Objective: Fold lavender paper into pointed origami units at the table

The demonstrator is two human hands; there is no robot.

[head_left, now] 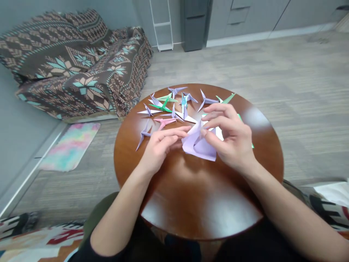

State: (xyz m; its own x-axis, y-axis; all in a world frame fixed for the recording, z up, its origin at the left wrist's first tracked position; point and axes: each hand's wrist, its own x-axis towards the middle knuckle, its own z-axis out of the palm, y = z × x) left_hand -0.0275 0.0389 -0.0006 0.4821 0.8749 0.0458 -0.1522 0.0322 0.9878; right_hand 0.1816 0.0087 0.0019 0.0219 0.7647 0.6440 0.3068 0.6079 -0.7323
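A partly folded sheet of purple origami paper [203, 147] is held between my hands, above the middle of the round table. My left hand [165, 145] grips its left edge, fingers pressed together. With thumb and forefinger, my right hand [230, 134] pinches a raised flap near the top of the sheet. Behind the paper, mostly hidden by my right hand, lie white and green sheets [219, 133]. Folded paper cranes cover the far left of the table: a pink one [165, 122], a green one [163, 105] and several purple ones, among them one [143, 134] near my left hand.
The round brown wooden table [201, 203] has a glossy top and a curved edge. Past it stand a sofa [81, 69] under a patterned cover, a white rack [163, 25] and a dark cabinet [194, 25]. A pastel mat [72, 145] lies on the floor.
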